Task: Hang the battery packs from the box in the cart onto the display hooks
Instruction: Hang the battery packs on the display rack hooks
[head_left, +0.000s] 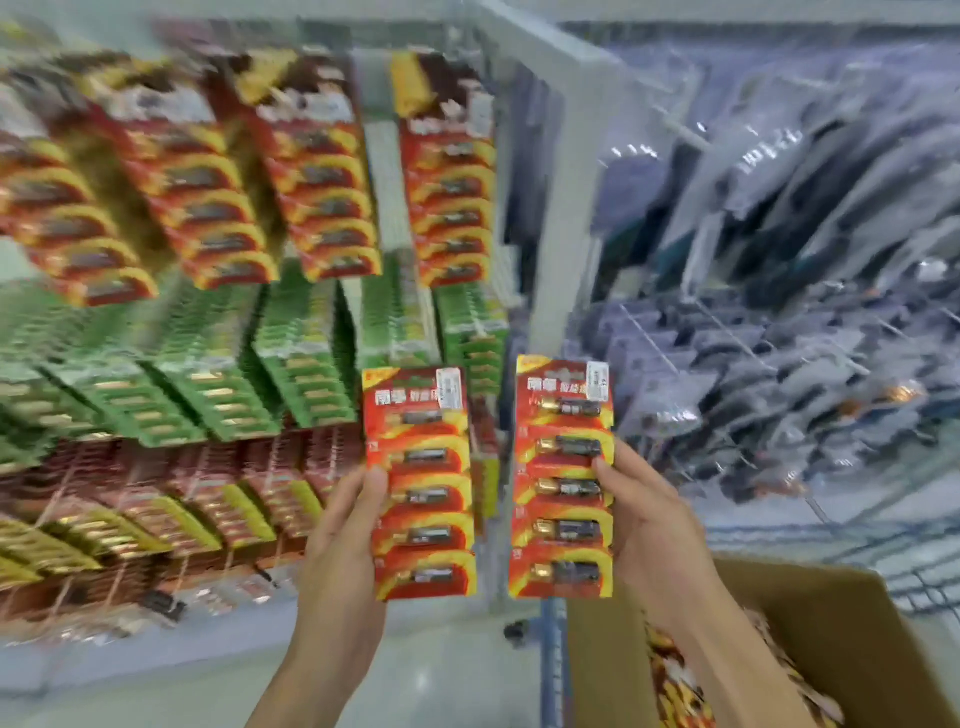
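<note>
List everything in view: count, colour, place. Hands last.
left battery pack: one, red and yellow, upright, centre
right battery pack: one, red and yellow, upright, beside it, not touching
hanging red packs: many, too blurred to count, top row on the left
green packs: many, green, row below
dark red packs: many, dark red and yellow-green, lowest row
bagged goods: many, dark, in clear bags, right display
post: one, white, between the displays
cardboard box: one, brown, bottom right
loose packs: several, red-yellow, inside the box
left hand: grips the left battery pack
right hand: grips the right battery pack
</note>
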